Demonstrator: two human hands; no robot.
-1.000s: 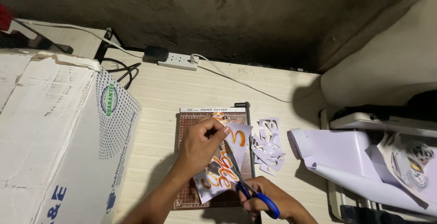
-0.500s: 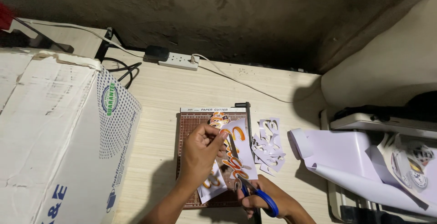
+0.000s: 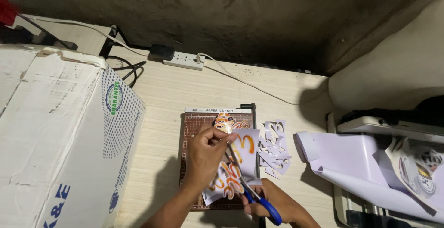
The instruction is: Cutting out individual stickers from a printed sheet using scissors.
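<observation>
Left hand (image 3: pixel 206 156): closed, fingertips pinching the printed sheet (image 3: pixel 238 163) at its upper edge, above the paper cutter (image 3: pixel 192 131).
Right hand (image 3: pixel 277 202): closed around the blue-handled scissors (image 3: pixel 252 191), at the paper cutter's near edge.
Scissors: blades point up into the sheet, slightly parted.
Printed sheet: white with orange shapes, held over the paper cutter.
Paper scraps (image 3: pixel 274 147): piled just right of the paper cutter.
Cardboard box (image 3: pixel 60 140): left of the paper cutter on the table (image 3: pixel 162 93).
Power strip (image 3: pixel 184 61): beyond the paper cutter, by the wall.
</observation>
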